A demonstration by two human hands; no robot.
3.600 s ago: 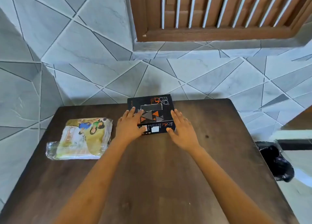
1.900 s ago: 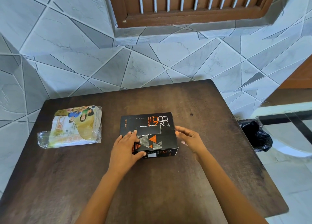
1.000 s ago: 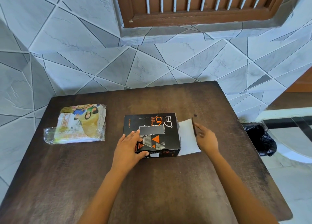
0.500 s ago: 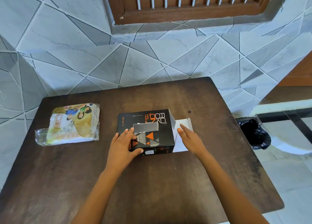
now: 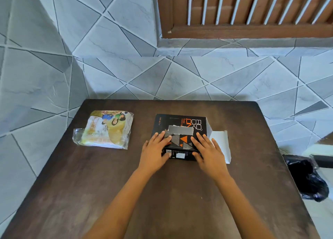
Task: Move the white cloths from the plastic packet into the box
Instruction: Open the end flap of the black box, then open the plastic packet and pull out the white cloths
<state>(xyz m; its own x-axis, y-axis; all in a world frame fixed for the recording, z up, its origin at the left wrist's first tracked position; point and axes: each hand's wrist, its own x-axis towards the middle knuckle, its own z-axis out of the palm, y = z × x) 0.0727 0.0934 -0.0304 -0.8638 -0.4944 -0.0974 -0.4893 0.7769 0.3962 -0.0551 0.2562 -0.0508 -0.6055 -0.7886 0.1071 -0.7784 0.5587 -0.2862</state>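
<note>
Compared with half a second ago, your right hand (image 5: 209,153) has come off the white flap (image 5: 220,145) and now lies flat on the lid of the box (image 5: 180,130), near its right end. Your left hand (image 5: 155,153) stays on the near left corner of the lid, thumb hooked over the near side wall. Both hands are spread wide, fingers extended, pressing on the box and gripping nothing. The flap, raised a second ago, lies open on the table (image 5: 162,193) just right of your right hand, white inner face up.

Surface: dark brown wooden table, bare apart from these items. Grey tiled wall (image 5: 180,76) with diagonal lines stands beyond your hands; a brown slatted window (image 5: 252,10) is set in it, above and to the right. A black bag (image 5: 308,181) sits on the floor well right of your right hand, off the table edge.

The packet (image 5: 106,129) lies flat to the left of your left hand, apart from the box, untouched. Its long axis runs left to right, with the clear loose end pointing left. The cloths inside cannot be made out behind the print. The box's long axis also runs left to right, open end facing right.
</note>
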